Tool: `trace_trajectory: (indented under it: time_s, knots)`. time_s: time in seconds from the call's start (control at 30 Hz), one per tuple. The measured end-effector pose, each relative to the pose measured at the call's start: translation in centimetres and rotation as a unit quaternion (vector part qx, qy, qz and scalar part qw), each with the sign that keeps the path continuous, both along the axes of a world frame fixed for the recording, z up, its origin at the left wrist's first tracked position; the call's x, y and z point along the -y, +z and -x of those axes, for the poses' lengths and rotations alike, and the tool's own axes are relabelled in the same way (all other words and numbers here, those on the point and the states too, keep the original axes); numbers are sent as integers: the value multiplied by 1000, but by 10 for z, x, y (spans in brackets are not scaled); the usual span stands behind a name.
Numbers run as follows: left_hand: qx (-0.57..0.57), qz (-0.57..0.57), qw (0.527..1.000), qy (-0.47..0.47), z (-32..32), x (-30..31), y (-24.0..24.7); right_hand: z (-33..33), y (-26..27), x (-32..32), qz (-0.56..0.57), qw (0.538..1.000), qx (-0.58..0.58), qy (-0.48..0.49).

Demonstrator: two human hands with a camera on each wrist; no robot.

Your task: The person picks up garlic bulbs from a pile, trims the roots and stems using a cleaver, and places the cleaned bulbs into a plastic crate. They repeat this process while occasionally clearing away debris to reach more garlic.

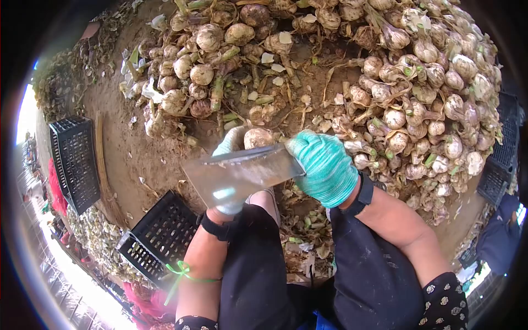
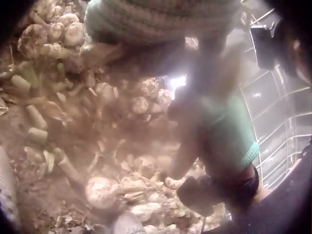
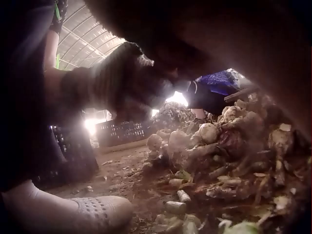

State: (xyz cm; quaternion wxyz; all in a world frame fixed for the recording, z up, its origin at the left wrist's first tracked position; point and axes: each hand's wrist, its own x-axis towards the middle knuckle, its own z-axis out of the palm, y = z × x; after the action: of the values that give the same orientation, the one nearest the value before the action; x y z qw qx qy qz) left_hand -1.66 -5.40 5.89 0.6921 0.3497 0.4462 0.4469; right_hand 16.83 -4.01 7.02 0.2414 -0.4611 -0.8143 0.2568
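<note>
In the head view my gloved right hand (image 1: 325, 169) grips a cleaver (image 1: 242, 175), its broad blade lying across in front of my left hand. My left hand (image 1: 230, 142), also gloved, holds a garlic bulb (image 1: 258, 138) just beyond the blade's upper edge. The blade hides much of the left palm. In the left wrist view the left glove (image 2: 161, 19) fills the top, with the right glove (image 2: 229, 129) blurred at the right. The left hand (image 3: 129, 85) shows only as a dark shape in the right wrist view.
Heaped garlic bulbs (image 1: 429, 104) spread ahead and to the right, with another heap (image 1: 203, 71) at upper left. Cut stems (image 1: 313, 220) litter the ground between my legs. Black crates (image 1: 74, 162) stand at left, one crate (image 1: 165, 231) close by my left forearm.
</note>
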Motion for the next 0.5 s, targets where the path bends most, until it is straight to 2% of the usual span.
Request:
trace_trajectory:
  time_s: [0.03, 0.07, 0.1, 0.13, 0.17, 0.2, 0.23, 0.27, 0.3, 0.37, 0.43, 0.47, 0.5]
  knots:
    - [-37, 1, 999, -13, 2, 0, 1, 0, 1, -1, 2, 999, -37, 10]
    - [151, 65, 980, 111, -10, 15, 6, 0, -6, 0, 2, 999, -37, 10]
    - [152, 64, 980, 111, -17, 12, 17, -1, -21, 1, 23, 999, -12, -27]
    - [-55, 35, 997, 32, -23, 5, 38, -2, -33, -2, 42, 997, 12, -63]
    - [-258, 4, 965, -50, -25, -1, 51, -6, -45, -11, 201, 965, 43, -163]
    - [-63, -50, 994, -79, -22, -1, 55, -10, -36, -12, 238, 947, 19, -215]
    - [-308, -188, 928, -95, -27, -7, 53, -12, -26, -14, 272, 927, -3, -256]
    - [-173, -56, 983, -13, -28, -9, 47, -10, -25, -11, 356, 858, -198, -312]
    - [-29, 72, 995, 62, -29, -11, 37, -10, -9, -15, 381, 830, -287, -290]
    - [-57, 47, 996, 42, -21, -8, 18, -9, 11, -24, 469, 767, -376, -224]
    - [-188, -92, 976, -52, -16, -13, 9, -5, 9, -25, 547, 756, -322, -160]
    - [-305, -175, 933, -76, -13, -14, 8, 1, 3, -23, 524, 764, -334, -175]
    - [-303, -173, 934, -76, -14, -12, 9, 1, 5, -21, 524, 764, -331, -176]
